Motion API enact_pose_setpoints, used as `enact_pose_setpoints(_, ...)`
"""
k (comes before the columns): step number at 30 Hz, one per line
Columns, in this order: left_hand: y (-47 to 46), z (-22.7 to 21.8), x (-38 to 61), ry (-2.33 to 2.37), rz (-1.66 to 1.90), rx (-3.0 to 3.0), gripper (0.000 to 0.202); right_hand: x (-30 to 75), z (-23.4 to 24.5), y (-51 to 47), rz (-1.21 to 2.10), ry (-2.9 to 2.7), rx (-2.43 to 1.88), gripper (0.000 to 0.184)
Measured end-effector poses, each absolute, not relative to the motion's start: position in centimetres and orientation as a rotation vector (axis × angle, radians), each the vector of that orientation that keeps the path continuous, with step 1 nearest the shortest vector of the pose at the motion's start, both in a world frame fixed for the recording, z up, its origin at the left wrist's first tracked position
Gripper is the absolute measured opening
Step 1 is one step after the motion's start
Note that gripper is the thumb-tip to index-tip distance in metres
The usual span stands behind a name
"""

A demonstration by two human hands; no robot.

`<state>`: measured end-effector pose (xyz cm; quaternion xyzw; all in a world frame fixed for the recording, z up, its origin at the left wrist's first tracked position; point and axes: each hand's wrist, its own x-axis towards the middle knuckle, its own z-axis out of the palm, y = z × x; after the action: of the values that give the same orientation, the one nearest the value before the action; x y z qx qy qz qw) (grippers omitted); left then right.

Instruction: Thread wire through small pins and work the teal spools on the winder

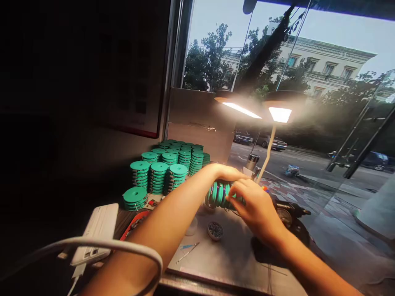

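Observation:
A row of green disc spools (219, 194) lies on its side above the work surface, with dark and coloured bits between the discs. My left hand (226, 172) arches over the far side of this row; its fingers are hidden behind my other hand. Curled against the near right end of the row is my right hand (254, 201), thumb and forefinger closed on the edge of a spool. Any thin line between the fingers is too fine to make out. Below the hands stands a small round cup (215, 231) full of small grey pieces.
Several stacks of green spools (159, 176) stand at the left. Nearer are a red tray (133, 225) and a white power bank (97, 230) with a cable. A thin tool (187, 253) lies in front. At right is a dark machine (290, 218); two lit lamps (279, 113) hang before the window.

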<state>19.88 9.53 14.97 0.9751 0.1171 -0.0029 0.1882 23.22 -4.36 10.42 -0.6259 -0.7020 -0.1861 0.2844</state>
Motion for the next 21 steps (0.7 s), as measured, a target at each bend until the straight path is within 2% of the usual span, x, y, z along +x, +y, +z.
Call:
enact_pose_setpoints(2, 9.2, 15.3, 19.7, 0.326, -0.065, 2.773, 0.054, 22.5, 8.2, -4.5, -0.610, -1.972, -1.747, 0.017)
enact_pose_setpoints(5, 8.6, 16.0, 19.0, 0.286, -0.123, 2.801, 0.053, 21.9, 4.6, -3.6, -0.445, -2.142, -2.150, 0.018)
enact_pose_setpoints(8, 8.2, 16.6, 17.9, 0.230, -0.134, 2.816, 0.048, 22.1, 2.0, -1.8, -0.402, -2.070, -2.351, 0.018)
enact_pose_setpoints(14, 8.2, 16.0, 16.1, 0.183, -0.047, 2.816, 0.047, 22.2, 0.0, -0.4, -0.400, -2.028, -2.325, 0.017)
enact_pose_setpoints(18, 8.3, 15.4, 16.0, 0.192, 0.026, 2.799, 0.045, 22.2, 0.1, -0.9, -0.392, -2.041, -2.279, 0.021)
enact_pose_setpoints(21, 8.5, 15.2, 16.2, 0.201, 0.037, 2.786, 0.045, 22.4, 0.6, -1.2, -0.366, -2.037, -2.258, 0.016)
